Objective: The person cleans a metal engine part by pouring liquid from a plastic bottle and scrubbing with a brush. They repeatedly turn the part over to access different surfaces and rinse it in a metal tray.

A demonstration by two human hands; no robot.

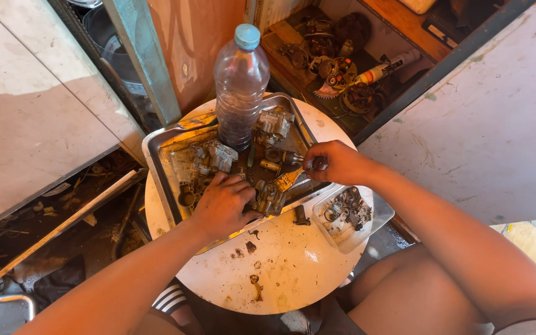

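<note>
Both hands at work over a metal tray (162, 162) of greasy engine parts on a round white tabletop (280, 267).

Left hand (223, 205) closed on a metal part (268, 197) at the tray's near edge. Right hand (336, 162) gripping a small brush (290, 178), bristles touching that part. Plastic bottle (241, 84) upright at the tray's far side; clear tub (348, 217) of small parts to the right.

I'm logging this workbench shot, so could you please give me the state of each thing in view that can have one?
Plastic bottle: upright in the tray, capped, dark liquid in it.
Metal tray: on the round table, holding dirty metal parts.
Brush: held in right hand, bristles on a part.
Left hand: gripping a metal part in the tray.
Clear plastic container: open, small parts inside.
</note>
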